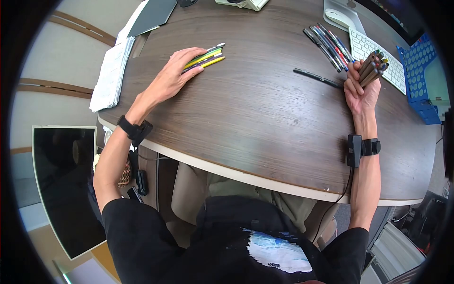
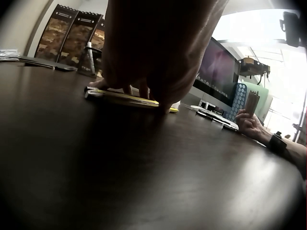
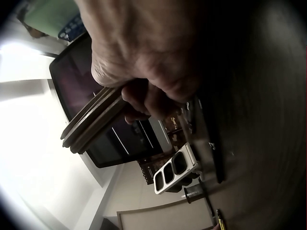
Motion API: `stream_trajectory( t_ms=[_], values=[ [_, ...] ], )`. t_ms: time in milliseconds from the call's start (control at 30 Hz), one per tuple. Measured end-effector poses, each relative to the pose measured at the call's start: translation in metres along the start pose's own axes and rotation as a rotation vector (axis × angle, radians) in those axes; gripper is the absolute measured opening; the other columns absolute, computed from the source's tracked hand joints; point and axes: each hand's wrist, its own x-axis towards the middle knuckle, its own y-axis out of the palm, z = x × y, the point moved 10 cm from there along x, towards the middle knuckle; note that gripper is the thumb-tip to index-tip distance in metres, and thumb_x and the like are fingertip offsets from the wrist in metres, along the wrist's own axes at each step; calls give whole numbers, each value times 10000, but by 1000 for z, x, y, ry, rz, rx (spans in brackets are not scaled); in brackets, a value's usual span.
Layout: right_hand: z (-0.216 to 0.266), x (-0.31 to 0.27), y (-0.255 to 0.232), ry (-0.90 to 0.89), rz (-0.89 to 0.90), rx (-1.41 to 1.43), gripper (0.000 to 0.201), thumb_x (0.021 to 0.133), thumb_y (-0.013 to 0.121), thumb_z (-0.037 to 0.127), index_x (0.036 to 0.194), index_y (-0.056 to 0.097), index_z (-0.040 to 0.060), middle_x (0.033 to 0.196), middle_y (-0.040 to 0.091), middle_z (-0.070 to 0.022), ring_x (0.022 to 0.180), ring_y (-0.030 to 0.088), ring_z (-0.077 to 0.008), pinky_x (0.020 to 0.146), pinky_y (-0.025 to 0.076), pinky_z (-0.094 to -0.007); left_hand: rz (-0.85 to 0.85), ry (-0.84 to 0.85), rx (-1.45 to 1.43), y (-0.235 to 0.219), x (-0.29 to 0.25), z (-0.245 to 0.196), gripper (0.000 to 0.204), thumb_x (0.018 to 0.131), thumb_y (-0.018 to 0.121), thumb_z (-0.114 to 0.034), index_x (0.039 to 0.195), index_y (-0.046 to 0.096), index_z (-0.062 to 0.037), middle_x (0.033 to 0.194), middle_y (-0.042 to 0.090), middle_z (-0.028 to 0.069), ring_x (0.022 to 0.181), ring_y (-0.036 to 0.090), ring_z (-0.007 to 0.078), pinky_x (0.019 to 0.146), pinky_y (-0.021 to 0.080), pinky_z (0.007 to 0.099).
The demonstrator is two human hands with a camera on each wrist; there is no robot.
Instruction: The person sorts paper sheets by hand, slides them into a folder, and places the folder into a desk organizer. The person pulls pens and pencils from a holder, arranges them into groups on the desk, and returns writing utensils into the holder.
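On the left side of the desk, my left hand (image 1: 172, 73) lies over a small bundle of yellow, green and purple pencils (image 1: 215, 56). Its thumb is along the near side and its fingers along the far side, holding the bundle between them at the tabletop. The left wrist view shows a yellow pencil (image 2: 127, 99) under the fingertips. At the right, my right hand (image 1: 362, 92) grips a bunch of brown wooden pencils (image 1: 371, 71) with coloured tips pointing up. A black pen (image 1: 314, 77) lies on the desk just left of that hand.
Several pens (image 1: 328, 47) lie side by side beyond the right hand. Close by are a white keyboard (image 1: 371, 51), a mouse (image 1: 338, 18) and a blue perforated holder (image 1: 421, 90). A paper stack (image 1: 112, 73) sits at the left edge. The white three-slot holder (image 3: 175, 170) stands farther back.
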Motion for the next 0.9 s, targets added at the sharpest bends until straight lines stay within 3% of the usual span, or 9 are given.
stream_trajectory(
  t_ms=[167,333,433,500,633,667,700,800,900],
  values=[
    [-1,0,0,-4,-13,-13,344,1090,502,246,1021,630,-66,788,539,-86,404,323,-35,330,286,-197,44,206,29,12,23,-30,470,1081,632,-244,1515,552,-83,1535,552,131,1461,477,316,1236,403,445],
    [-2,-2,4,-6,-30,-26,372,1100,478,273,1015,629,-57,783,527,-77,404,318,-36,319,282,-196,120,234,48,23,54,-59,499,1058,670,-294,1504,562,-98,1522,560,122,1471,462,317,1225,415,458],
    [-2,-2,2,-14,-43,1,382,1104,474,282,1012,630,-55,774,517,-69,407,316,-33,319,280,-191,72,257,120,11,57,-80,554,1023,720,-335,1497,563,-96,1527,553,128,1481,444,332,1217,420,470],
    [-4,-3,4,-7,-54,-7,383,1102,484,288,1012,632,-54,773,517,-70,408,316,-33,319,277,-189,8,315,36,2,61,-109,548,998,750,-356,1452,602,-87,1480,586,138,1415,523,325,1167,469,457],
    [-1,-2,3,-17,-31,-45,387,1101,495,299,1015,634,-51,775,520,-68,406,316,-35,323,281,-191,-24,354,-432,-1,61,-175,336,1003,751,-214,1283,708,-34,1213,724,102,1148,696,238,1034,542,379],
    [-2,-3,3,-10,-47,-34,387,1100,503,302,1016,634,-51,773,519,-66,405,317,-37,325,285,-192,-66,429,-498,1,62,-188,272,1007,751,-174,1239,727,-35,1127,741,59,1099,694,172,1012,539,352],
    [-2,-4,2,-4,-62,-23,387,1099,510,305,1018,634,-52,770,518,-65,405,318,-38,328,289,-194,-73,435,-499,3,64,-194,272,1007,751,-174,1239,727,-35,1127,741,59,1099,694,172,1012,539,352],
    [-1,-5,2,-13,-68,-21,366,1100,521,292,1013,629,-47,771,516,-65,410,313,-42,332,296,-195,239,201,-959,37,73,-190,208,1042,730,-205,1188,741,-57,1073,721,-6,1044,654,75,968,534,297],
    [1,-6,10,-29,-73,-27,352,1108,518,282,1001,617,-39,774,513,-65,411,304,-42,331,294,-188,317,178,-1193,63,85,-173,208,1050,721,-217,1160,735,-40,1075,714,4,1039,661,94,975,542,296]
  ],
)
